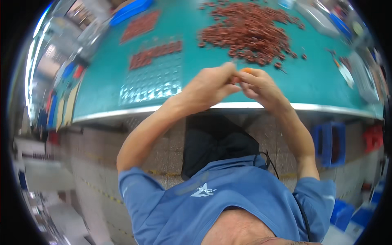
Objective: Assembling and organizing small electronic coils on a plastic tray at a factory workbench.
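Both my hands meet just above the near edge of the green table (pixel 200 57). My left hand (pixel 213 84) is closed, its thumb and fingers pinching a small reddish-brown part (pixel 235 79) mostly hidden by the fingers. Against it, my right hand (pixel 261 86) curls around something orange (pixel 246 70); only a bit shows, and I cannot tell its kind. Beyond the hands spreads a large pile of small reddish-brown parts (pixel 249 32). To the left lies a clear plastic tray (pixel 151 83) with pockets, its far rows holding similar parts (pixel 141 60).
A second group of reddish-brown parts (pixel 141 26) lies in rows at the far left, near a blue bin (pixel 130 11). At the right are an orange-and-white hand tool (pixel 345 72) and a pale tray (pixel 316 19). Blue crates (pixel 330 143) stand below the table's right side.
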Action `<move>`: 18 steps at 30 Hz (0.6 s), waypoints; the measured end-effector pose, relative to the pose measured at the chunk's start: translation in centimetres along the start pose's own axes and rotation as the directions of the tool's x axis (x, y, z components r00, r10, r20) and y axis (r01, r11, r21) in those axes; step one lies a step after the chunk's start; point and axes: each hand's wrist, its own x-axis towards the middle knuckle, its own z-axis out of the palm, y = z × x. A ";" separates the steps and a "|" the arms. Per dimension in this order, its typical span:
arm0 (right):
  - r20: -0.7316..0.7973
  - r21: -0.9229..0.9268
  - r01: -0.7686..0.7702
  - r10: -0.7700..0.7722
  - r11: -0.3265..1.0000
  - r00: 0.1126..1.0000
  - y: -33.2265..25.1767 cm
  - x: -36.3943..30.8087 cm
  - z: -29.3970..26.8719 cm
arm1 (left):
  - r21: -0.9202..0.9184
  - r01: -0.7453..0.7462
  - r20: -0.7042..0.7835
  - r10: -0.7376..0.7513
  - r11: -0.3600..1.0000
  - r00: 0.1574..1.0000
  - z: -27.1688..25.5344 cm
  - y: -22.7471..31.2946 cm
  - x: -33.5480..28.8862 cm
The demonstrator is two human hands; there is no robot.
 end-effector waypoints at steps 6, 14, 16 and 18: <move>-0.054 -0.210 -0.153 0.145 0.966 0.988 -1.0 1.7 -0.9 | 0.592 -0.332 0.092 0.348 0.734 0.933 0.9 -2.3 0.1; -0.131 -0.213 -0.278 0.255 0.937 0.958 1.7 5.1 -2.9 | 0.709 -0.287 0.112 0.299 0.645 0.948 3.0 -7.3 1.0; -0.198 -0.173 -0.236 0.201 0.956 0.959 0.9 5.4 -2.3 | 0.509 -0.124 -0.079 0.190 0.852 0.979 3.4 -7.9 1.5; -0.232 -0.264 -0.152 0.090 0.953 0.969 0.1 5.3 -1.3 | 0.262 -0.028 -0.289 0.106 0.965 0.951 3.9 -8.0 1.9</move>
